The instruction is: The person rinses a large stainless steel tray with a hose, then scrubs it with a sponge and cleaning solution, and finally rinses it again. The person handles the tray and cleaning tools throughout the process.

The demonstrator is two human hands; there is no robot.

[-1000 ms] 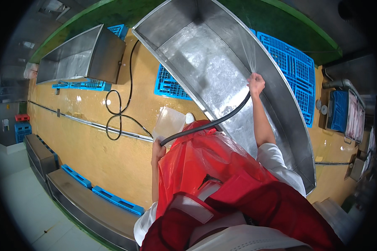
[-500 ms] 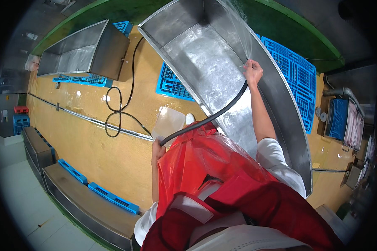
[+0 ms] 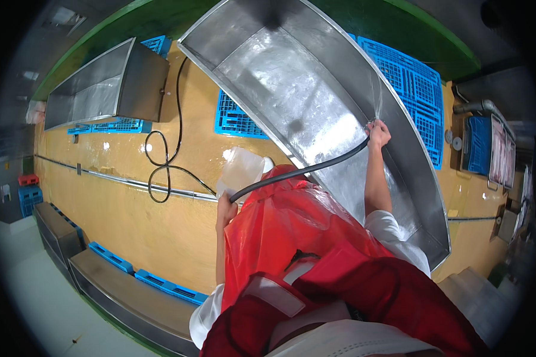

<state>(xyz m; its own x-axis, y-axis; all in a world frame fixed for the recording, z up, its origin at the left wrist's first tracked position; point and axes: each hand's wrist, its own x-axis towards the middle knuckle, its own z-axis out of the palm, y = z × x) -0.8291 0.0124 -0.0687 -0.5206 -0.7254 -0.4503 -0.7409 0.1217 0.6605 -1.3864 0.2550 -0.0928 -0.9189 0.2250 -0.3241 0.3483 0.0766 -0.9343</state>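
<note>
My right hand [image 3: 379, 134] is closed round the end of a black hose [image 3: 315, 166], over the inside of a large stainless steel tank [image 3: 292, 95]. Water leaves the hose end in a thin fan and strikes the tank's far right inner wall. My left hand [image 3: 225, 209] grips the same hose lower down, in front of the red apron [image 3: 280, 220]. Just beyond that hand is a pale translucent plastic piece [image 3: 241, 169]; whether the hand also holds it, I cannot tell. The tank's metal floor looks wet and shiny.
A second steel tank [image 3: 110, 89] stands at the far left on blue pallets. Hose loops lie on the wet yellow floor [image 3: 125, 196] beside a drain channel [image 3: 119, 182]. More blue pallets [image 3: 408, 83] stand behind the big tank. Upturned-looking steel tanks [image 3: 131, 285] line the near left.
My right hand has come nearer and slightly right with the hose end. The spray has swung from beyond the tank's rim to its inner wall. My left hand keeps its grip.
</note>
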